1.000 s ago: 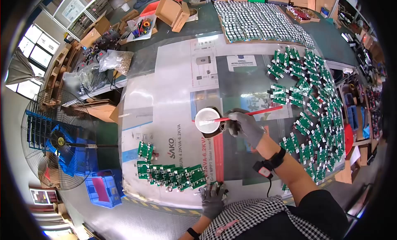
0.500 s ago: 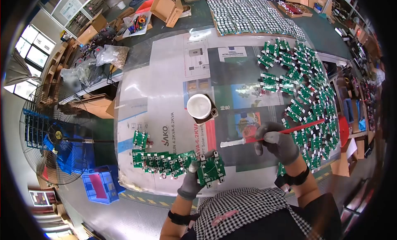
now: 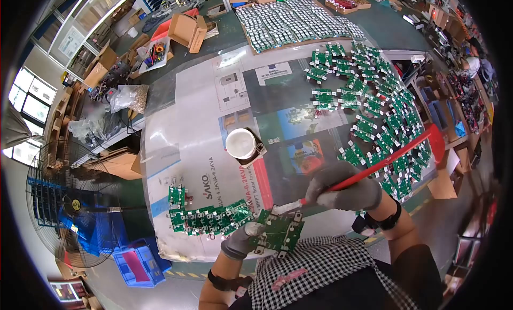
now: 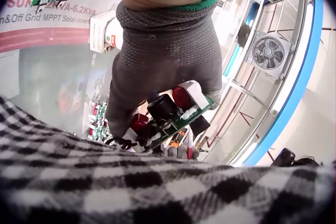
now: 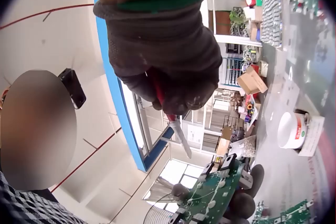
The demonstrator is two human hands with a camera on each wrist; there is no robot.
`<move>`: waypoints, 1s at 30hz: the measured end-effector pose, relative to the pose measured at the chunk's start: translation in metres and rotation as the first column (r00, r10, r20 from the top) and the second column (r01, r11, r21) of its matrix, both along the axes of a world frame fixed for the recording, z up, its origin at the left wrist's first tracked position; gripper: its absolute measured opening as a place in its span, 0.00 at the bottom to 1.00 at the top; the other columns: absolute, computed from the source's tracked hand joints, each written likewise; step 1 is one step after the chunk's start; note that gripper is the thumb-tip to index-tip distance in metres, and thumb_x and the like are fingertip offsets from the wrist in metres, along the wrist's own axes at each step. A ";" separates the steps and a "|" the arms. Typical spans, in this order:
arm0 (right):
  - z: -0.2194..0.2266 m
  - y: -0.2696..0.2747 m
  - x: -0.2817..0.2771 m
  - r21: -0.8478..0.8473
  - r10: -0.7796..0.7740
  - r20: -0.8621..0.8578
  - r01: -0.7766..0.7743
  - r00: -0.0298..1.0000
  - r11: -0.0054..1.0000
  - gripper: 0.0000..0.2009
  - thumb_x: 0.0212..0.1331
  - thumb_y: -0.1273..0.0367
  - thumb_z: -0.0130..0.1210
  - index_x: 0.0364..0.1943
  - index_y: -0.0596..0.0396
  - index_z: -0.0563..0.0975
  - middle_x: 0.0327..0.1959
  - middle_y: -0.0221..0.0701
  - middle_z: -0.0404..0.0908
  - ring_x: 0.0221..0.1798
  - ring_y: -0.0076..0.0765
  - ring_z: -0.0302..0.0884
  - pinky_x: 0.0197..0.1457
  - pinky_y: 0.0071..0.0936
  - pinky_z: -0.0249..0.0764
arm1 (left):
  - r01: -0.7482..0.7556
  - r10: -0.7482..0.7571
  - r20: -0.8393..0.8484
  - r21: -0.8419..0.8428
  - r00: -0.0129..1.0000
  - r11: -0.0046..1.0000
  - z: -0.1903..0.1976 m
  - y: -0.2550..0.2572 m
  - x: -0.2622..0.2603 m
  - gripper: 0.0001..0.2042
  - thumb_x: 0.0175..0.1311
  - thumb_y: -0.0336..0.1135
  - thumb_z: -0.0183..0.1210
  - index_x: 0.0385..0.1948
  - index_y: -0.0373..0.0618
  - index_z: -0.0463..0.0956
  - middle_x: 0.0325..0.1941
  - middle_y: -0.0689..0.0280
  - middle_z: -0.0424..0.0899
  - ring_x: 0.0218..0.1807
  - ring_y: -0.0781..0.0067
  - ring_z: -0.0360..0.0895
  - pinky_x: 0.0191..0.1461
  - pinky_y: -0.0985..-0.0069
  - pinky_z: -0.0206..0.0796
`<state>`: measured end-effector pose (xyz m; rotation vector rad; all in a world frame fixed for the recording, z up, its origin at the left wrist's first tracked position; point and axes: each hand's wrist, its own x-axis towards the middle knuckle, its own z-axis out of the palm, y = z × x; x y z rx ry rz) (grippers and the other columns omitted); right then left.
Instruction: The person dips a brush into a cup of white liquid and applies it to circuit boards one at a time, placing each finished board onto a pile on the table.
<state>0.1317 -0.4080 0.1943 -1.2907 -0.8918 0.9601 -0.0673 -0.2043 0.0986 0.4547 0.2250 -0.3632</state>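
My left hand (image 3: 241, 239), in a grey glove, grips a green circuit board (image 3: 280, 232) at the table's near edge, just in front of my chest. In the left wrist view the board (image 4: 176, 116) shows black and red components under the gloved left hand (image 4: 157, 71). My right hand (image 3: 342, 190) grips a red-handled brush (image 3: 374, 163). Its white bristle tip (image 3: 283, 207) touches the board's top edge. In the right wrist view the brush (image 5: 170, 116) points down toward the board (image 5: 215, 195). A white round pot (image 3: 241, 143) stands on the table beyond.
A row of green boards (image 3: 208, 218) lies left of my left hand. Many more boards (image 3: 385, 123) cover the table's right side. A tray of small parts (image 3: 288, 21) lies at the far end. A fan (image 3: 69, 203) and blue crate (image 3: 136, 264) stand on the floor at left.
The right hand brought the brush from the white pot back to the board. The left hand lifted the board from the table edge and holds it up to the brush tip.
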 end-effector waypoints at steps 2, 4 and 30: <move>0.006 0.003 -0.001 0.020 0.029 0.027 -0.030 0.999 0.999 0.06 0.50 0.78 0.52 0.31 0.61 0.80 0.27 0.32 0.80 0.28 0.22 0.75 0.30 0.23 0.70 | 0.064 -0.064 -0.019 0.014 0.998 0.998 -0.014 0.007 -0.004 0.36 0.55 0.41 0.63 0.65 0.37 0.58 0.62 0.56 0.71 0.59 0.63 0.73 0.64 0.68 0.66; 0.002 0.004 0.001 0.008 0.066 0.075 -0.067 0.995 0.998 0.06 0.50 0.77 0.52 0.30 0.60 0.80 0.27 0.32 0.80 0.28 0.23 0.76 0.30 0.23 0.70 | 0.132 -0.132 -0.023 -0.009 0.991 0.991 -0.020 0.010 -0.004 0.34 0.59 0.40 0.61 0.65 0.37 0.57 0.62 0.56 0.71 0.58 0.64 0.74 0.63 0.69 0.66; -0.005 -0.018 0.008 -0.071 0.024 0.039 -0.021 0.999 0.997 0.06 0.49 0.76 0.54 0.30 0.61 0.80 0.25 0.32 0.80 0.28 0.27 0.77 0.33 0.25 0.72 | -0.001 0.001 -0.041 0.005 0.999 1.000 -0.018 0.033 -0.005 0.28 0.57 0.29 0.61 0.62 0.37 0.65 0.58 0.61 0.76 0.56 0.69 0.75 0.58 0.73 0.68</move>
